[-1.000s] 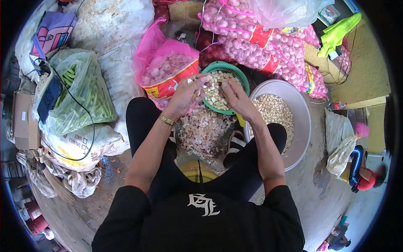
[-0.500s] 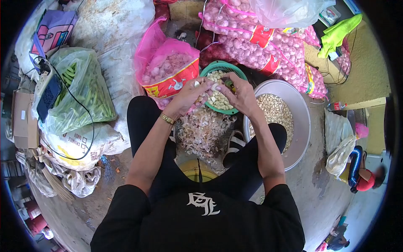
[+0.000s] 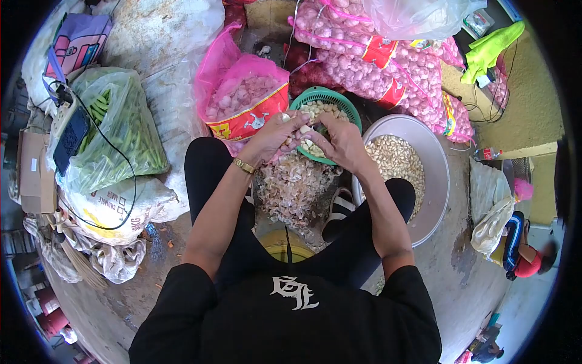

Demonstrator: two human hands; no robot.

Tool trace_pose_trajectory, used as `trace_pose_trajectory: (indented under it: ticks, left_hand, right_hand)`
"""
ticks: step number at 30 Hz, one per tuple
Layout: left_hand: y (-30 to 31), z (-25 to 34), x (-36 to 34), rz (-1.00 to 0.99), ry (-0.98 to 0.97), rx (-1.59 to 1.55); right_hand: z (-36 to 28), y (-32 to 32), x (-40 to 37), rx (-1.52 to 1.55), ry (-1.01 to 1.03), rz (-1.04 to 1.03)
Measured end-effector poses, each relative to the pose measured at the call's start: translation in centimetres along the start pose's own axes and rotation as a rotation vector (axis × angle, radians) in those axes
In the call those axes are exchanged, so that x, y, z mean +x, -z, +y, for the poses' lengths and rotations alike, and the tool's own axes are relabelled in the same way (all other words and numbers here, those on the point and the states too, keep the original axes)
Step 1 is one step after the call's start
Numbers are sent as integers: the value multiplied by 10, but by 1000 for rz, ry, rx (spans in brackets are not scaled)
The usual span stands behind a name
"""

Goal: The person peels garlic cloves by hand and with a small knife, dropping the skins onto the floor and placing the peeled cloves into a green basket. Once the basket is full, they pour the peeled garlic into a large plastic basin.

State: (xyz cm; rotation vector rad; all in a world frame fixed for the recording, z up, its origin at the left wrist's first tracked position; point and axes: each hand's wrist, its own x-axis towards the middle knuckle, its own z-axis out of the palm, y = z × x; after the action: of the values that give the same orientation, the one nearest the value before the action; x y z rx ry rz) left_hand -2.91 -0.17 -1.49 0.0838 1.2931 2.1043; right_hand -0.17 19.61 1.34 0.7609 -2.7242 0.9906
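My left hand is curled around garlic cloves, with pale ones showing at its fingers. Close against it, my right hand has its fingers bent and its thumb near a whitish clove. Something small and dark shows inside the right fingers, too hidden to name. Both hands are over the near edge of a green plastic basket holding peeled garlic. Below them lies a heap of papery garlic skins. At the left, an open pink mesh sack holds unpeeled garlic.
A wide pale basin of peeled cloves stands by my right knee. Full garlic sacks are stacked behind the basket. On the left, a clear bag of green vegetables rests on a white sack. A person is at the far right.
My right hand has turned, its fingers dipping lower over the basket and its thumb shifting beside the clove. My left hand stays almost in place.
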Motion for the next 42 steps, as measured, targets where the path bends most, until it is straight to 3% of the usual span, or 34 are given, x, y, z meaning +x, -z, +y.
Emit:
trace_pose_trajectory:
  ticks: [2,17,24,27,34,40,42]
  left_hand:
    - [-4,8,-4,35,49,157]
    - [2,13,-10,80,120,284]
    - [-3,8,-11,36,171,123]
    - [-13,-6,-9,-43,50,-324]
    - [-23,-3,-12,-140,-59,-173]
    - [-21,-7,-8,-83,-148,-147]
    - [-20,-1,-7,65,-154,-164]
  right_hand:
    - [2,-3,-2,-20,53,-1]
    - [-4,-13,-3,-204,111,-81]
    - [-4,-11,0,-209,124,-12]
    - [8,-12,6,-106,64,136]
    - [13,-3,8,-32,16,217]
    - [5,1,2,-113,58,149]
    - [-2,2,-1,-96,90,93]
